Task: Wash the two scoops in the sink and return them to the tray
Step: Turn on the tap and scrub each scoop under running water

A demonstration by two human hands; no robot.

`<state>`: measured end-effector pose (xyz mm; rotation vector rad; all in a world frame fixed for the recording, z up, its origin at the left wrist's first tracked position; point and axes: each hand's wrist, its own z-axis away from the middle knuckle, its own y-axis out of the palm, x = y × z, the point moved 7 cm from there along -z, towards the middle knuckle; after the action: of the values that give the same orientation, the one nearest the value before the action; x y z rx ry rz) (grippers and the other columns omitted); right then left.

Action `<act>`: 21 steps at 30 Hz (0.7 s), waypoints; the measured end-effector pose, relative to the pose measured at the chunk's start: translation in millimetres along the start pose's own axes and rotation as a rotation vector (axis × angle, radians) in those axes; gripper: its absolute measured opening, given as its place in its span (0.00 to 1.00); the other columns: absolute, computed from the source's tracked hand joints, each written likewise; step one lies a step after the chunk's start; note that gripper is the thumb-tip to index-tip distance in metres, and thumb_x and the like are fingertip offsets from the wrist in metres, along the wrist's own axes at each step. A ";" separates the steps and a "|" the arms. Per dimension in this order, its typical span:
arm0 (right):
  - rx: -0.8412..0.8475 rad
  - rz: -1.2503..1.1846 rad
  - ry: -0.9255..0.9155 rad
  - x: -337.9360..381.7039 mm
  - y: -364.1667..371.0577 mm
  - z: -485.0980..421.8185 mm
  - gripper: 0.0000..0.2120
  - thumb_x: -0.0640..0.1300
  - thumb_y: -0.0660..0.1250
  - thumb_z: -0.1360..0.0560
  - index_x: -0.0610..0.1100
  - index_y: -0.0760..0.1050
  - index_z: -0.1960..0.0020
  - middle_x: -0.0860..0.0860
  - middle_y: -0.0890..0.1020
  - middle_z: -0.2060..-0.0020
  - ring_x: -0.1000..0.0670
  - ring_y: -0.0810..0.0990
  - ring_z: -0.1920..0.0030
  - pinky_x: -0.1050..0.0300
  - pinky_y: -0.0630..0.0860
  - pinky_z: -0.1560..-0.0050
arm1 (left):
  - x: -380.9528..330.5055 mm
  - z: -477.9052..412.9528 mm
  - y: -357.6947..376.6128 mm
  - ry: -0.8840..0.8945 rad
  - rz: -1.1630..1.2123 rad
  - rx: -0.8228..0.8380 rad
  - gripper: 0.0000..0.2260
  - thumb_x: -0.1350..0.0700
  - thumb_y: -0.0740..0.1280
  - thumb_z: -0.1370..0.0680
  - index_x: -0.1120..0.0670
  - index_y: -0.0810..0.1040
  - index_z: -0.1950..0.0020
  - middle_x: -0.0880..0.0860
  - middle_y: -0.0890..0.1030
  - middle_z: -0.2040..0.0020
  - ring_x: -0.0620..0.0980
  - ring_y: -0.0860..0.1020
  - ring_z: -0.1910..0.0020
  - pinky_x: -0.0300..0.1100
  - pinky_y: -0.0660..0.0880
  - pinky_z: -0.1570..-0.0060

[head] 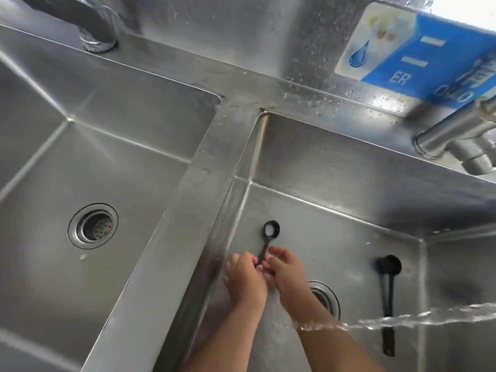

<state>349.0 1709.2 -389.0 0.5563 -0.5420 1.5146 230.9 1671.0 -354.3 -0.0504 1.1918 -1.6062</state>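
A small black scoop (270, 232) with white foam or liquid in its bowl is held low inside the right sink basin (335, 183). My left hand (245, 277) and my right hand (287, 275) both close around its handle, fingers touching each other. A second black scoop (388, 285) lies on the basin floor to the right, bowl away from me and handle pointing toward me. A stream of water (402, 319) crosses from the right edge and lands on my right forearm. No tray is in view.
The left sink basin (53, 157) has a round drain (93, 226). A steel divider (198, 189) separates the basins. The right basin's drain (326, 298) lies partly behind my right wrist. A tap (461, 138) juts out at right, another tap base (96, 36) at top left. A blue sign (418, 52) hangs on the backsplash.
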 end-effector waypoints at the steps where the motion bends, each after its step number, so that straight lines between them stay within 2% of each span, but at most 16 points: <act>1: 0.016 -0.006 -0.003 0.9 0.8 0.6 0.09 0.31 0.63 0.22 0.38 0.74 0.43 0.42 0.80 0.59 0.47 0.78 0.66 0.58 0.74 0.69 | -0.5 0.2 0.3 0.000 0.014 0.003 0.04 0.58 0.66 0.24 0.54 0.78 0.50 0.54 0.77 0.46 0.56 0.74 0.43 0.50 0.72 0.45; 6: 0.030 0.018 -0.042 10.1 0.0 9.6 0.06 0.31 0.65 0.23 0.37 0.78 0.48 0.41 0.83 0.61 0.44 0.80 0.61 0.50 0.75 0.57 | -14.5 13.8 2.1 0.009 0.279 0.106 0.04 0.62 0.65 0.25 0.55 0.78 0.57 0.56 0.84 0.55 0.56 0.80 0.55 0.45 0.73 0.57; 9: 0.027 -0.007 -0.083 20.4 -7.9 22.9 0.07 0.33 0.63 0.21 0.37 0.79 0.50 0.44 0.82 0.68 0.45 0.80 0.68 0.54 0.73 0.65 | -18.9 29.5 -1.2 -0.009 0.379 0.146 0.06 0.60 0.66 0.26 0.53 0.78 0.62 0.53 0.83 0.65 0.55 0.79 0.63 0.43 0.68 0.66; 11: 0.033 -0.015 -0.097 24.3 -15.6 33.5 0.08 0.34 0.62 0.21 0.36 0.80 0.50 0.45 0.82 0.71 0.45 0.80 0.71 0.54 0.72 0.70 | -20.3 41.4 -2.8 -0.020 0.449 0.206 0.07 0.60 0.68 0.27 0.53 0.77 0.66 0.51 0.80 0.69 0.53 0.76 0.69 0.44 0.67 0.67; 12: 0.041 -0.026 -0.106 27.0 -18.7 40.1 0.09 0.34 0.62 0.20 0.34 0.80 0.49 0.45 0.81 0.72 0.43 0.80 0.70 0.50 0.73 0.69 | -22.6 48.7 -5.3 -0.022 0.481 0.240 0.08 0.61 0.68 0.28 0.53 0.77 0.67 0.53 0.80 0.70 0.53 0.74 0.70 0.44 0.67 0.67; 14: 0.053 -0.054 -0.112 32.4 -24.1 51.6 0.09 0.33 0.62 0.20 0.31 0.79 0.46 0.46 0.81 0.73 0.39 0.82 0.64 0.40 0.78 0.59 | -27.8 62.9 -12.8 -0.028 0.535 0.290 0.07 0.60 0.70 0.30 0.53 0.77 0.68 0.57 0.80 0.70 0.53 0.74 0.70 0.45 0.67 0.65; 15: 0.061 -0.075 -0.100 34.2 -27.4 58.4 0.09 0.33 0.62 0.20 0.30 0.78 0.46 0.46 0.81 0.73 0.37 0.82 0.62 0.38 0.79 0.54 | -29.2 70.1 -16.1 -0.035 0.569 0.308 0.07 0.60 0.70 0.31 0.52 0.78 0.68 0.59 0.80 0.70 0.54 0.75 0.70 0.45 0.68 0.65; 16: 0.077 -0.102 -0.082 36.4 -30.3 66.0 0.08 0.34 0.63 0.20 0.30 0.78 0.46 0.46 0.82 0.72 0.37 0.83 0.62 0.40 0.82 0.54 | -30.3 77.0 -20.1 -0.039 0.595 0.319 0.06 0.61 0.71 0.30 0.52 0.80 0.67 0.60 0.81 0.69 0.54 0.76 0.70 0.45 0.70 0.66; 18: 0.121 -0.178 -0.069 41.7 -35.3 83.8 0.06 0.34 0.64 0.21 0.30 0.77 0.49 0.44 0.82 0.71 0.37 0.85 0.65 0.46 0.84 0.61 | -35.2 90.7 -29.0 -0.031 0.625 0.346 0.04 0.62 0.72 0.28 0.55 0.83 0.62 0.63 0.82 0.67 0.54 0.78 0.70 0.45 0.73 0.66; 19: 0.119 -0.198 -0.073 43.6 -39.3 90.9 0.06 0.33 0.65 0.22 0.31 0.78 0.49 0.43 0.82 0.70 0.36 0.85 0.65 0.44 0.84 0.59 | -39.1 98.2 -33.2 -0.021 0.634 0.369 0.02 0.63 0.71 0.27 0.59 0.83 0.59 0.63 0.82 0.67 0.54 0.78 0.70 0.45 0.74 0.65; 21: 0.069 -0.193 -0.074 46.8 -47.9 102.7 0.06 0.32 0.65 0.22 0.34 0.80 0.50 0.42 0.81 0.68 0.33 0.84 0.64 0.35 0.82 0.52 | -45.1 111.0 -39.9 -0.026 0.631 0.388 0.03 0.64 0.70 0.27 0.62 0.83 0.56 0.60 0.81 0.68 0.52 0.76 0.73 0.44 0.73 0.65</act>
<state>397.8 1679.5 -280.6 0.7001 -0.4801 1.3370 284.6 1628.8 -248.1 0.5043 0.7485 -1.2329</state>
